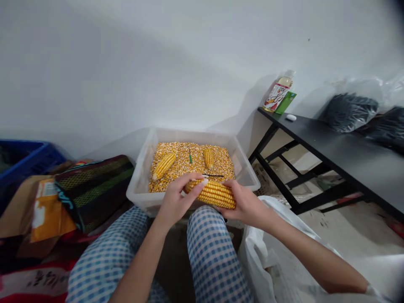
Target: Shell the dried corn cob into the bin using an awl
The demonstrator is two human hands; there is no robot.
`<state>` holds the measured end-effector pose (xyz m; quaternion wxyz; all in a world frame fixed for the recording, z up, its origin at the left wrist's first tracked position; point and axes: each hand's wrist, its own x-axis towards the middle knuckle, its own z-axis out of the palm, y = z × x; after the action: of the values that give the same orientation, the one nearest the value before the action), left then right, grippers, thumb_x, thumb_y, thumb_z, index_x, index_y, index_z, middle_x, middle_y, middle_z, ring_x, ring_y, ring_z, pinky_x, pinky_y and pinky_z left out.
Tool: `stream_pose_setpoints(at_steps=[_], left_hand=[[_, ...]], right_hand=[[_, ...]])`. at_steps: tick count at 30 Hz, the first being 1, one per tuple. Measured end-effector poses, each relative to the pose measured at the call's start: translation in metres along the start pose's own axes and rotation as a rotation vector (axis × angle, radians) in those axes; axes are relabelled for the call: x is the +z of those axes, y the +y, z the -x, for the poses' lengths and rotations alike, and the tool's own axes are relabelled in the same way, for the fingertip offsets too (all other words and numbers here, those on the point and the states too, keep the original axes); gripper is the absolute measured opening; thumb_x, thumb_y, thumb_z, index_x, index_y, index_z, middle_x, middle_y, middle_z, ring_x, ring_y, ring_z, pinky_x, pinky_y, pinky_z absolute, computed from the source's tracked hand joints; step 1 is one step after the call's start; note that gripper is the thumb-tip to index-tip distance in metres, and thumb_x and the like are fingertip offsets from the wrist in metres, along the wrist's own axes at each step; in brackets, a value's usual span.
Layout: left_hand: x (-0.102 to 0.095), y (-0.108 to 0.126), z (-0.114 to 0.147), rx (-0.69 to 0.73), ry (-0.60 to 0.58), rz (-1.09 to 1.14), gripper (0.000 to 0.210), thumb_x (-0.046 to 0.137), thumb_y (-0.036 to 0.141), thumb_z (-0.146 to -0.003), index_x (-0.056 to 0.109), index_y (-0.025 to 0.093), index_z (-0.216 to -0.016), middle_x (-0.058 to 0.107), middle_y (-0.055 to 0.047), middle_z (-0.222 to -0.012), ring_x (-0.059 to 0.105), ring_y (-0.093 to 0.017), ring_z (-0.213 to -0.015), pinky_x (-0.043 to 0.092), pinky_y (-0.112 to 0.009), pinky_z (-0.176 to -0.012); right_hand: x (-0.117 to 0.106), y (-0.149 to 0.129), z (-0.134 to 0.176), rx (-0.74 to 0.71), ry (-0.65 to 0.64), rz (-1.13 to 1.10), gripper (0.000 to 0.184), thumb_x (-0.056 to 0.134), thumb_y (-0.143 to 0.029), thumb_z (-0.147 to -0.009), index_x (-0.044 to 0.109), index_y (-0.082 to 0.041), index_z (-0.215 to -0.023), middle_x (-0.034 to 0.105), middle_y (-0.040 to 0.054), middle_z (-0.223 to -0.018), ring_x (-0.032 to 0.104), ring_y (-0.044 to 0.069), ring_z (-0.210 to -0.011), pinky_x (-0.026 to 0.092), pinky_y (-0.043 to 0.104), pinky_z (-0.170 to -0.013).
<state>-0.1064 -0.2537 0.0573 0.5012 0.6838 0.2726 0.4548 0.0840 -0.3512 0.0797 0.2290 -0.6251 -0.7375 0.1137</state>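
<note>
An ear of corn (216, 194) with yellow kernels lies sideways between my hands, above the near rim of a translucent plastic tub (142, 197). My left hand (178, 195) closes on its left end, with the thumb along the top. Around the right end wrap the fingers of my right hand (244, 204). Loose corn kernels (179, 155) fill the bottom of the tub. On them rest a second ear of corn (164, 166) at the left and a third ear (208, 158) at the right. Between these lies a thin tool with a green handle (190, 158). A thin dark rod (213, 175) shows just behind the held ear.
A white sack (255, 248) stands by my right leg. Further right is a black table (328, 147) bearing a bottle (277, 94) and bagged dark items (352, 111). Left of the tub are a dark mesh bag (97, 189), cardboard (22, 206) and a blue crate (34, 158).
</note>
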Motion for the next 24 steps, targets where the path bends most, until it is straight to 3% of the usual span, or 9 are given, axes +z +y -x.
stream_pose_setpoints(at_steps=[4, 7, 11, 14, 18, 21, 24], left_hand=[[0.009, -0.007, 0.004, -0.018, 0.162, 0.072, 0.022, 0.054, 0.033, -0.082, 0.070, 0.018, -0.081, 0.069, -0.005, -0.093, 0.061, -0.020, -0.093, 0.042, -0.032, -0.090], [0.013, -0.014, 0.006, -0.032, 0.295, 0.323, 0.024, 0.054, 0.034, -0.083, 0.065, 0.017, -0.071, 0.070, -0.006, -0.085, 0.063, -0.020, -0.089, 0.043, -0.035, -0.089], [0.007, -0.017, 0.001, -0.079, 0.431, 0.615, 0.029, 0.055, 0.037, -0.082, 0.056, 0.015, -0.062, 0.069, -0.005, -0.075, 0.064, -0.019, -0.085, 0.046, -0.034, -0.084], [-0.001, -0.019, 0.000, -0.097, 0.472, 0.627, 0.032, 0.056, 0.039, -0.081, 0.051, 0.015, -0.060, 0.068, -0.004, -0.072, 0.064, -0.019, -0.082, 0.047, -0.032, -0.081], [-0.001, -0.027, 0.004, -0.176, 0.378, 0.460, 0.034, 0.054, 0.042, -0.081, 0.045, 0.016, -0.060, 0.063, -0.002, -0.064, 0.062, -0.015, -0.069, 0.048, -0.027, -0.070], [0.008, -0.031, 0.008, -0.247, 0.230, 0.407, 0.044, 0.044, 0.056, -0.081, 0.041, 0.018, -0.060, 0.058, -0.002, -0.058, 0.059, -0.015, -0.060, 0.047, -0.026, -0.058], [0.017, -0.026, 0.009, -0.240, 0.071, 0.323, 0.051, 0.035, 0.064, -0.081, 0.047, 0.018, -0.063, 0.058, -0.004, -0.059, 0.055, -0.016, -0.055, 0.044, -0.027, -0.052]], right_hand=[[0.004, -0.004, 0.001, 0.001, -0.001, -0.031, 0.053, 0.065, -0.040, -0.070, 0.041, -0.020, -0.113, 0.060, 0.0091, -0.097, 0.058, 0.023, -0.085, 0.042, 0.031, -0.069], [0.006, -0.006, 0.001, 0.036, -0.023, -0.106, 0.052, 0.065, -0.041, -0.070, 0.041, -0.021, -0.111, 0.061, 0.0070, -0.092, 0.058, 0.021, -0.080, 0.041, 0.029, -0.065], [0.007, -0.004, 0.001, 0.149, 0.042, -0.250, 0.051, 0.066, -0.042, -0.069, 0.039, -0.023, -0.108, 0.059, 0.0040, -0.090, 0.057, 0.019, -0.076, 0.042, 0.029, -0.063], [0.005, -0.002, 0.000, 0.205, 0.094, -0.400, 0.046, 0.067, -0.040, -0.069, 0.040, -0.023, -0.102, 0.056, 0.0023, -0.090, 0.055, 0.017, -0.077, 0.043, 0.028, -0.064], [0.004, -0.002, -0.002, 0.239, 0.120, -0.589, 0.041, 0.067, -0.037, -0.070, 0.040, -0.023, -0.097, 0.053, 0.0006, -0.089, 0.053, 0.015, -0.076, 0.044, 0.026, -0.062], [0.006, -0.005, -0.005, 0.294, 0.118, -0.688, 0.040, 0.067, -0.038, -0.070, 0.040, -0.024, -0.096, 0.052, -0.0011, -0.085, 0.050, 0.012, -0.069, 0.042, 0.024, -0.055], [0.008, -0.010, -0.008, 0.368, 0.085, -0.772, 0.040, 0.067, -0.041, -0.068, 0.041, -0.024, -0.094, 0.050, -0.0029, -0.079, 0.048, 0.011, -0.061, 0.040, 0.022, -0.048]])
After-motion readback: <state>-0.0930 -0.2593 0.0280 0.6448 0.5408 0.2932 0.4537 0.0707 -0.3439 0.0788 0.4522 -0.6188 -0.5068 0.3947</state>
